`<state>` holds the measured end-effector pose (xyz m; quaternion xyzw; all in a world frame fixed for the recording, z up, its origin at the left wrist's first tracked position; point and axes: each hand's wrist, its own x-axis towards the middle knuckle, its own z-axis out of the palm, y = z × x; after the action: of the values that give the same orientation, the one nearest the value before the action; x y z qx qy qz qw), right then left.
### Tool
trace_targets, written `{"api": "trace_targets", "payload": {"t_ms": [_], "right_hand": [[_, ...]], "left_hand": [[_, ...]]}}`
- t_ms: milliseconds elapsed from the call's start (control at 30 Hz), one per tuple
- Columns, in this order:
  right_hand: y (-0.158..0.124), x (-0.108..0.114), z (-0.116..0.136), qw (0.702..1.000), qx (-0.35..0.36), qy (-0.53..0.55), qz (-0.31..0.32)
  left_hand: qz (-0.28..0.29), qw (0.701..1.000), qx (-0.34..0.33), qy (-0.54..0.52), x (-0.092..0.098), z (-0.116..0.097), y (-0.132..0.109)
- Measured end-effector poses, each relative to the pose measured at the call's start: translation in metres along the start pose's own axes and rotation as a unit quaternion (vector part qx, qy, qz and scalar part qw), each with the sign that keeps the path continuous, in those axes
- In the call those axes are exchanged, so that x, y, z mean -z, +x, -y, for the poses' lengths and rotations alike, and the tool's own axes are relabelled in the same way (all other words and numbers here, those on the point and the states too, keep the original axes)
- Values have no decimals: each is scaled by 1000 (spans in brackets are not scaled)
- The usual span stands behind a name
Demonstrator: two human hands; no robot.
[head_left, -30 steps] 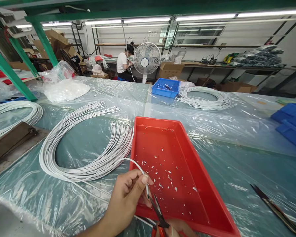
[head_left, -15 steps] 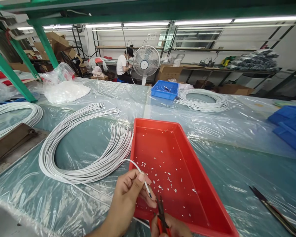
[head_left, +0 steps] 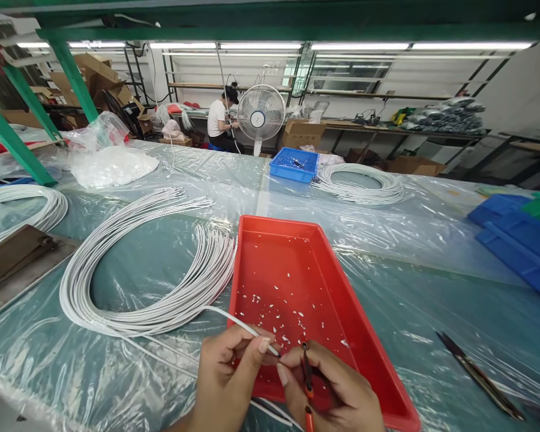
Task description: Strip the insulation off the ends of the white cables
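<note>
My left hand (head_left: 227, 375) is closed, pinching a white cable (head_left: 228, 317) near its stripped, dark-tipped end between thumb and fingers. Above the near part of a red tray (head_left: 369, 336), my right hand (head_left: 342, 390) holds slim cutters (head_left: 308, 378) with red-orange handles, lying across its palm with the jaws pointing up. The right thumb and forefinger meet at the cable's end; whether they grip it is hard to see. From the left hand the cable runs back to a large coil of white cables (head_left: 83, 288). Small white scraps (head_left: 301, 314) are scattered over the tray floor.
A long pointed metal tool (head_left: 479, 375) lies at right. Blue bins (head_left: 517, 234) stand beyond it. Farther back are a blue tray (head_left: 294, 173), another cable coil (head_left: 342, 195) and a fan (head_left: 261, 117). A co-worker (head_left: 220, 123) sits behind. A brown metal block (head_left: 15, 255) is at left.
My right hand has risen to the cable's end, its thumb and forefinger now there. The cutters have swung back into the palm, away from the cable. The view has shifted slightly.
</note>
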<state>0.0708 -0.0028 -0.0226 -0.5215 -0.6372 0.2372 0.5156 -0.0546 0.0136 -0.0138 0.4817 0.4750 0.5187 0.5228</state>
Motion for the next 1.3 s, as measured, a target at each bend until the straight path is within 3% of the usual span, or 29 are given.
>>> {"api": "trace_targets", "payload": {"t_ms": [233,433,667,933,1067,1300], "right_hand": [[0,1,-3,1000,23,-4,-21],[3,3,0,999,45,-7,-18],[8,6,-1,991,107,-79,7],[7,6,-3,988,121,-93,9],[3,8,-3,988,127,-84,23],[3,10,-2,997,75,-22,-26]], "left_hand": [[-17,995,-77,62,1,7,-5],[-64,981,-141,117,0,8,-7],[-38,970,-183,154,2,10,-7],[-53,978,-160,121,0,9,-6],[-55,988,-119,82,-2,9,-5],[-71,995,-48,42,-7,4,-7]]}}
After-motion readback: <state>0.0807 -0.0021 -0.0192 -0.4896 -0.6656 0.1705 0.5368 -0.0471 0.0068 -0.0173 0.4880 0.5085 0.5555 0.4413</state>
